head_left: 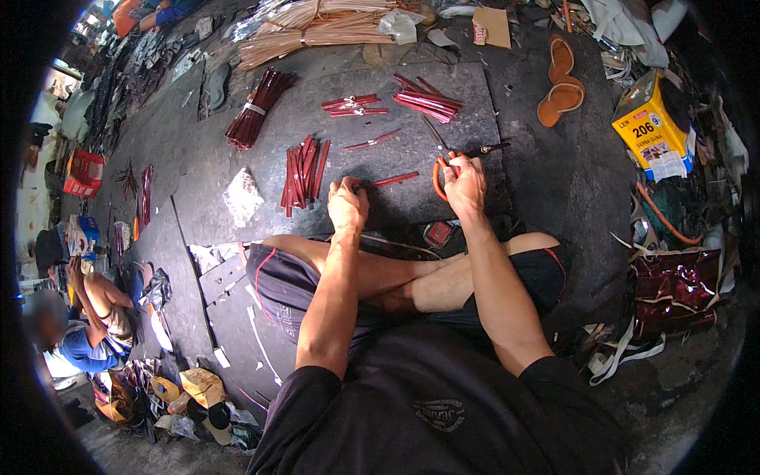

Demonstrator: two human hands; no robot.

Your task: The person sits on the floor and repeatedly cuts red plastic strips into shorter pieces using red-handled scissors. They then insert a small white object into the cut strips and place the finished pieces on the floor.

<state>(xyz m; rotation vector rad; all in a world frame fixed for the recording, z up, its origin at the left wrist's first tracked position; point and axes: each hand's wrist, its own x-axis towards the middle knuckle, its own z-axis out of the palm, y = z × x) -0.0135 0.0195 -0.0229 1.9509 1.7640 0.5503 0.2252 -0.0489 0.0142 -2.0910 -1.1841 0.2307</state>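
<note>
My left hand (pixel 348 204) is closed at the left end of a narrow dark-red strip (pixel 396 179), which points right across the black board; its fingertips are partly hidden. My right hand (pixel 465 187) grips orange-handled scissors (pixel 438 176), their blades pointing away and up to the left. Left of my left hand lies a loose pile of dark-red strips (pixel 301 176). Farther off are a single thin strip with a small fitting (pixel 372 140), a few strips with shiny fittings (pixel 354 103), and a stack of glossy red strips (pixel 427 101).
A tied dark-red bundle (pixel 257 109) and a crumpled clear bag (pixel 242 196) lie on the left. Long tan strips (pixel 317 32) lie at the back. Brown sandals (pixel 560 83) and a yellow can (pixel 653 127) are at right. Another person (pixel 95 324) sits at far left.
</note>
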